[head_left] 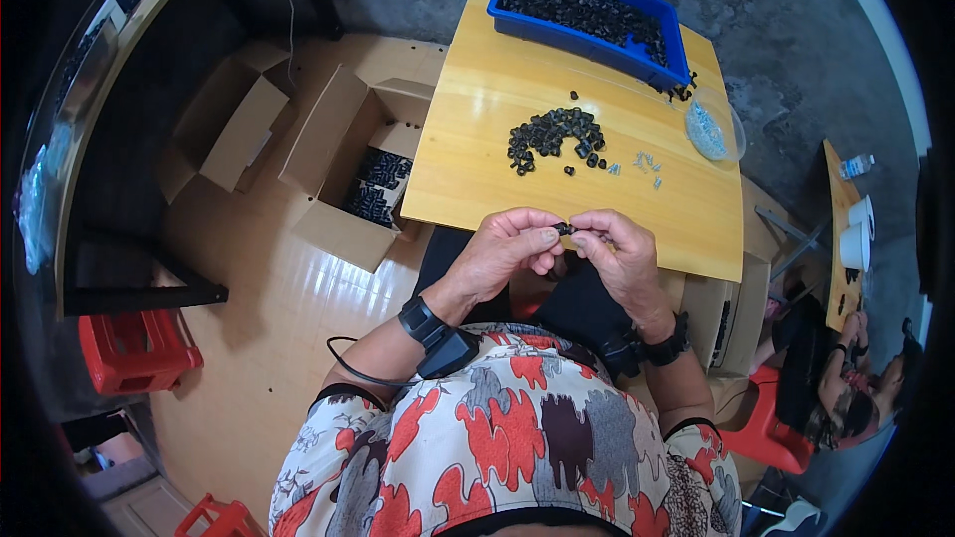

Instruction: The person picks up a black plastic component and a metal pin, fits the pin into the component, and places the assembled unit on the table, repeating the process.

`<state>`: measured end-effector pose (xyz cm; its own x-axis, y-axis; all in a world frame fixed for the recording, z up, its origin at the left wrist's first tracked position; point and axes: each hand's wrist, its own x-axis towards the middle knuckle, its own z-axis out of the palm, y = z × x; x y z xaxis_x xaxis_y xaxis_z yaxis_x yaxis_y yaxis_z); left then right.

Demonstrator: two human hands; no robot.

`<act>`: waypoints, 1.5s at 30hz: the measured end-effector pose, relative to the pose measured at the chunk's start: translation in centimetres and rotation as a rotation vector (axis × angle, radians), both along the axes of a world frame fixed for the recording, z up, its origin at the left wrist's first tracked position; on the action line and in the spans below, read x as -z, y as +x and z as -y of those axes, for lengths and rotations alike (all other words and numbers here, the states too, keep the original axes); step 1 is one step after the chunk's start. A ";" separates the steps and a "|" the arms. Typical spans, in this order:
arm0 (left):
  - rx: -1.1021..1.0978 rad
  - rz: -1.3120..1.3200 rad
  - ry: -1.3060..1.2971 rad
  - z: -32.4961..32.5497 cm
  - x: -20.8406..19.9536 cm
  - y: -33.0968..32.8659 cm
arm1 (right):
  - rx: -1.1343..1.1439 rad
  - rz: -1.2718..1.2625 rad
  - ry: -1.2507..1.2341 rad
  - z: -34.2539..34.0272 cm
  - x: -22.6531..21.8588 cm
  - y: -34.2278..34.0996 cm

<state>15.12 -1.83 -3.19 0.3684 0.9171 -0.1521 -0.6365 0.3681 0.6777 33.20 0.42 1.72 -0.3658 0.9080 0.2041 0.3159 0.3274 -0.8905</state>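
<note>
**Over the counter's near edge, two hands pinch one tiny black part**

Under the person's head sits a wooden counter (477, 169), the biggest thing in view. At its far end lies a long blue tray (517, 25) full of small black parts. To the left, on the floor, stand open cardboard boxes (343, 164); one has more black parts inside. A red stool (134, 348) stands further left on the floor. At the right side of the counter is a clear bowl (714, 129) with little shiny bits in it. A pile of black parts (552, 134) lies in the middle of the counter, and a few small silver screws (645, 161) lie just beside it, to the right.

Close to the near edge of the counter, the left hand (507, 249) and the right hand (617, 254) meet. Both are curled, and their fingertips pinch one small black part (564, 229) between them. The part sits right where the two hands touch. Each wrist wears a black band.
</note>
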 end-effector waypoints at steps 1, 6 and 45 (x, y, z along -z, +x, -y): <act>0.003 -0.011 0.000 0.0 -0.1 0.0 | 0.009 0.037 0.034 0.0 -0.1 0.0; 0.002 -0.052 0.017 -0.2 -0.2 0.3 | 0.000 0.090 0.222 -0.3 -0.6 -0.2; 0.029 -0.155 0.043 0.0 -0.2 1.1 | 0.101 -0.029 0.163 0.1 1.1 -0.5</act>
<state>16.26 -1.80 -2.98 0.3704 0.9131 -0.1703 -0.5122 0.3537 0.7826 32.73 0.28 0.61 -0.2668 0.8939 0.3603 0.3296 0.4359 -0.8375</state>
